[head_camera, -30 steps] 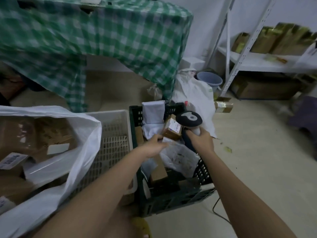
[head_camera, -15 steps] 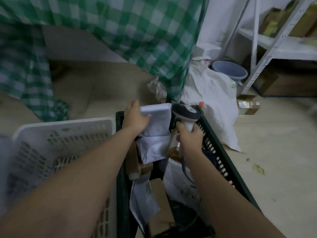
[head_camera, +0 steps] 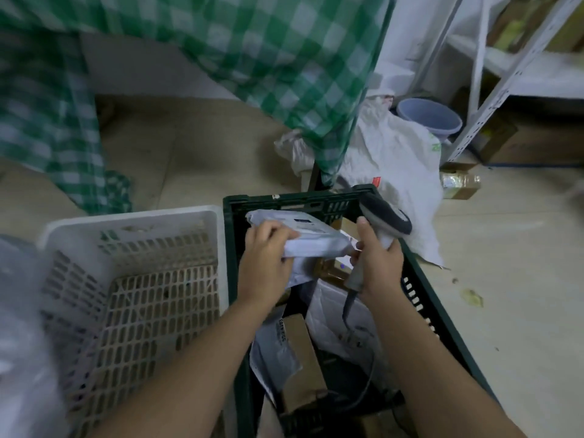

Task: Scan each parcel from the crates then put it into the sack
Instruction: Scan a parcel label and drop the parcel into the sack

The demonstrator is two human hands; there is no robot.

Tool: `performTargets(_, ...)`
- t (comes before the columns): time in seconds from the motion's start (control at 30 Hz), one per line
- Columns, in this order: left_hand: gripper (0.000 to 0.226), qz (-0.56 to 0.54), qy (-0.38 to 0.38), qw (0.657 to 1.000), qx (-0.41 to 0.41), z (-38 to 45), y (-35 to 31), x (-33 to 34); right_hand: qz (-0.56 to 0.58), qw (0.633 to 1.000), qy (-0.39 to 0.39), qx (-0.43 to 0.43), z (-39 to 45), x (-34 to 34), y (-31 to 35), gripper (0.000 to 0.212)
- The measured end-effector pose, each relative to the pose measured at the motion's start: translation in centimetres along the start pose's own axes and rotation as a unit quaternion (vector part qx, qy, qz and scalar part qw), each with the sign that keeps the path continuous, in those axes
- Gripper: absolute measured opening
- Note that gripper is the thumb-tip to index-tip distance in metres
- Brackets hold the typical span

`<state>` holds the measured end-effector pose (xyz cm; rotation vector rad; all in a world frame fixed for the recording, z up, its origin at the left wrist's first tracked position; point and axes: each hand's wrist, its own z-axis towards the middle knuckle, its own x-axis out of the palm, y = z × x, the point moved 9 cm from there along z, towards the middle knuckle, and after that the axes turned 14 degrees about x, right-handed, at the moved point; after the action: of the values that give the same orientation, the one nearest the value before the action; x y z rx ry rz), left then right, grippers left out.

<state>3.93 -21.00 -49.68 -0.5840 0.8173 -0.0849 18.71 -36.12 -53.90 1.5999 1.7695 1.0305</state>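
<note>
Now two crates (head_camera: 420,298) — left hand (head_camera: 265,263) grips parcel (head_camera: 309,235), right hand (head_camera: 376,263) scanner (head_camera: 384,216).

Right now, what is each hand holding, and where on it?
The left hand grips a white parcel by its near left end. The right hand grips the scanner by its handle.

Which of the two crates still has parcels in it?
The dark green crate on the right: it holds white mailers and a brown box. The white crate beside it shows only its bare slatted bottom.
</note>
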Motion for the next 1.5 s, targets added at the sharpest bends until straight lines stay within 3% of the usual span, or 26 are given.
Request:
performTargets(0.2, 0.032, -0.006, 0.023, 0.998, 0.062, -2.0, -7.5, -6.9, -0.068, 0.998, 0.011, 0.008, -8.3, -2.0, 1.2, 0.065)
performTargets(0.33, 0.026, -0.011, 0.014, 0.997, 0.078, -4.1, -11.7, -12.5, -0.034, 0.997, 0.044, 0.055, -13.9, -3.1, 0.2, 0.072)
performTargets(0.53, 0.059, -0.104, 0.127, 0.986, 0.003, -9.5, -14.8, -19.0, -0.033, 0.996, 0.061, -0.051, -23.5, -5.0, 3.6, 0.070)
performTargets(0.63, 0.052, -0.120, 0.043, 0.991, -0.027, -10.0, -16.7, -25.3, -0.082, 0.987, 0.103, -0.094, -28.5, -5.1, 5.3, 0.057)
performTargets(0.7, 0.056, -0.054, 0.020, 0.998, -0.017, -9.5, -17.6, -29.3, -0.144, 0.970, 0.140, -0.135, -32.1, -4.6, 6.7, 0.049)
performTargets(0.8, 0.080, 0.059, 0.107, 0.992, 0.024, -9.2, -18.9, -32.5, -0.227, 0.930, 0.213, -0.197, -37.3, -3.1, 9.1, 0.045)
performTargets(0.87, 0.086, 0.107, 0.168, 0.979, 0.045, -9.6, -19.7, -33.6, -0.282, 0.900, 0.241, -0.228, -40.5, -1.9, 10.8, 0.049)
performTargets(0.97, 0.089, 0.128, 0.201, 0.970, 0.053, -9.5, -20.2, -34.7, -0.346, 0.850, 0.280, -0.281, -45.2, 0.4, 13.1, 0.047)
performTargets(1.03, 0.080, 0.110, 0.213, 0.971, 0.026, -9.3, -19.9, -35.6, -0.373, 0.823, 0.308, -0.298, -47.6, 1.9, 13.9, 0.046)
performTargets(1.1, 0.051, 0.048, 0.211, 0.976, -0.010, -9.6, -19.6, -36.4, -0.401, 0.799, 0.322, -0.312, -49.5, 3.2, 14.1, 0.042)
performTargets(1.17, 0.033, -0.037, 0.183, 0.981, -0.048, -10.3, -19.0, -37.1, -0.393, 0.800, 0.315, -0.326, -50.3, 4.1, 14.2, 0.033)
performTargets(1.27, 0.030, -0.110, 0.086, 0.982, -0.129, -12.3, -16.3, -38.8, -0.298, 0.856, 0.275, -0.321, -49.4, 4.1, 14.2, 0.029)
performTargets(1.37, 0.015, -0.249, -0.046, 0.944, -0.213, -15.0, -13.9, -40.0, -0.196, 0.911, 0.239, -0.272, -47.4, 3.4, 12.2, 0.041)
performTargets(1.5, 0.010, -0.380, -0.186, 0.866, -0.267, -17.7, -13.0, -40.8, -0.127, 0.936, 0.255, -0.205, -46.8, 3.7, 7.7, 0.059)
